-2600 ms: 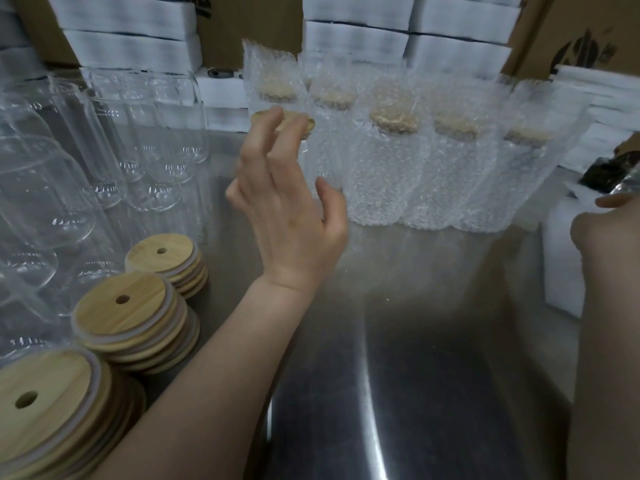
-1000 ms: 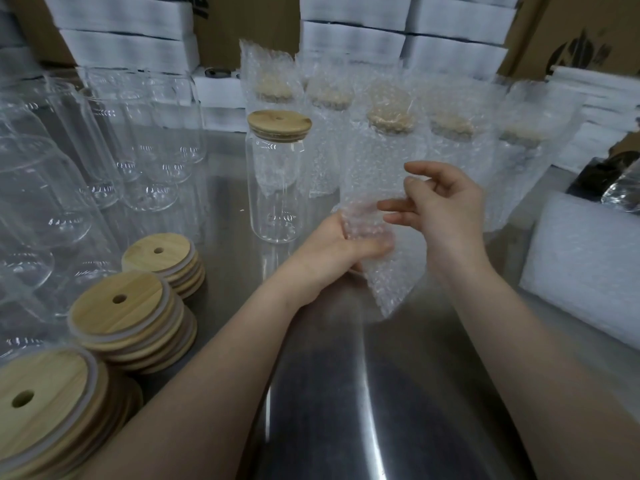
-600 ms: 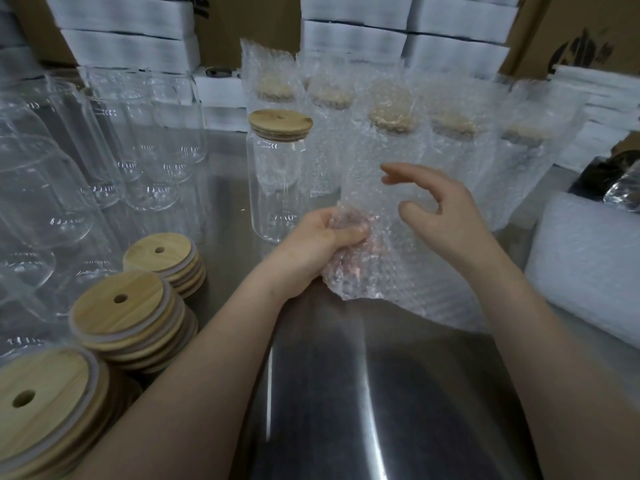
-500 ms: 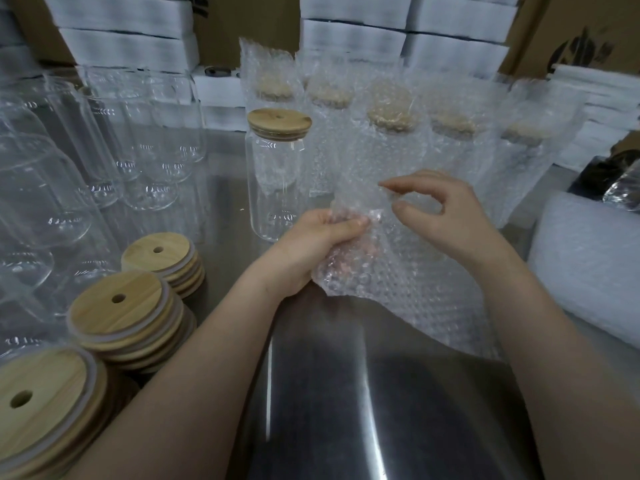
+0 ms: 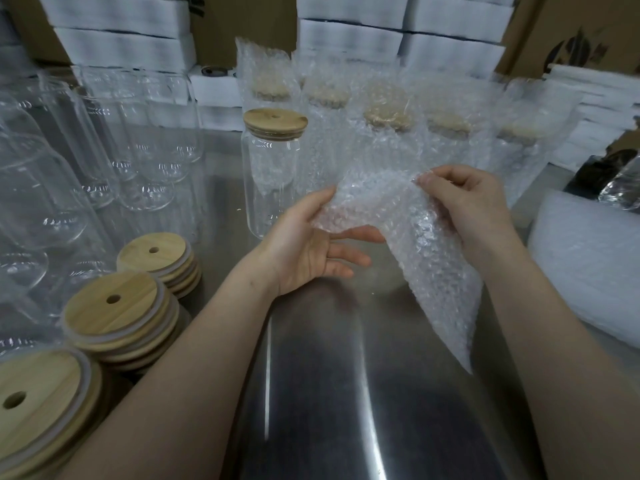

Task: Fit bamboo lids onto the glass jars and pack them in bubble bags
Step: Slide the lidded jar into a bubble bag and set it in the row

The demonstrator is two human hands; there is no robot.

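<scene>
Left hand (image 5: pixel 308 244) and right hand (image 5: pixel 467 202) pinch the clear bubble-wrap bag (image 5: pixel 415 244) (probably to open it for the bamboo-lidded glass jar (image 5: pixel 273 168)).

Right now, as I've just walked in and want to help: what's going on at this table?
A person is packing jars. The left hand and right hand each pinch an edge of an empty bubble bag above the steel table, apparently spreading its mouth. One lidded jar stands unbagged just beyond the left hand. Bagged jars line the back; lid stacks and bare jars sit at the left.
</scene>
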